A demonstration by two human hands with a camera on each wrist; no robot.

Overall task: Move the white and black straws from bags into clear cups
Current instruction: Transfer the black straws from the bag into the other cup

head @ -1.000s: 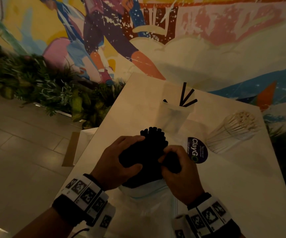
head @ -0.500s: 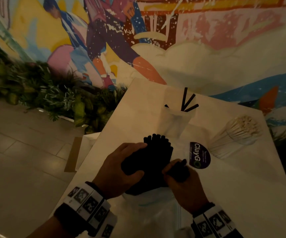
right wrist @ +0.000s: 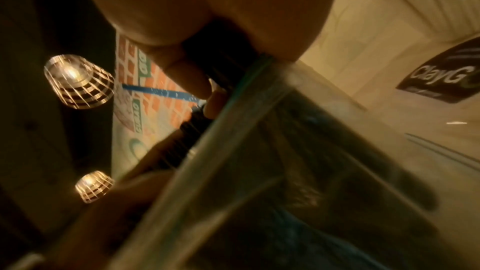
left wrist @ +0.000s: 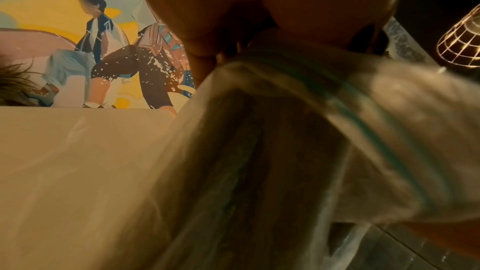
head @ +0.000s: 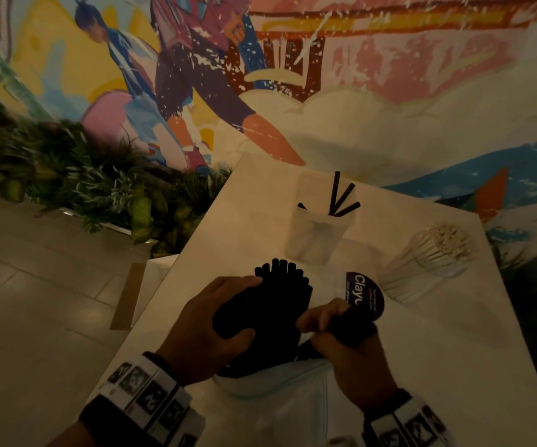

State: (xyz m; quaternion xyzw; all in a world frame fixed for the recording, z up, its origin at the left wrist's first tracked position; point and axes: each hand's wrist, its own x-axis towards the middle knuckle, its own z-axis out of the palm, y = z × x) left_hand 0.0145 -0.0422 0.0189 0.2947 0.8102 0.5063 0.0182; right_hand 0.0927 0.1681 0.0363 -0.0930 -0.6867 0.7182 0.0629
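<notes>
A thick bundle of black straws [head: 283, 295] sticks up out of a clear plastic bag [head: 276, 398] at the table's near edge. My left hand [head: 244, 308] grips the bundle from the left, fingers over it and thumb under. Just to the right, my right hand [head: 325, 317] grips a smaller bunch of black straws [head: 354, 330]; the same dark straws [right wrist: 221, 48] show under its palm in the right wrist view. Behind stands a clear cup [head: 315, 240] holding a few black straws [head: 338, 198]. Another clear cup [head: 441, 262], packed with white straws, leans at the right.
The white table [head: 438, 350] has its left edge beside a tiled floor and a row of plants [head: 83, 185]. A dark round ClayGo label [head: 368, 295] lies between the cups and my right hand. A painted wall rises behind the table. Wire lamps [right wrist: 78, 81] hang overhead.
My right hand has drawn its small bunch of black straws a little to the right, away from the main bundle. My left hand keeps its grip on the bundle.
</notes>
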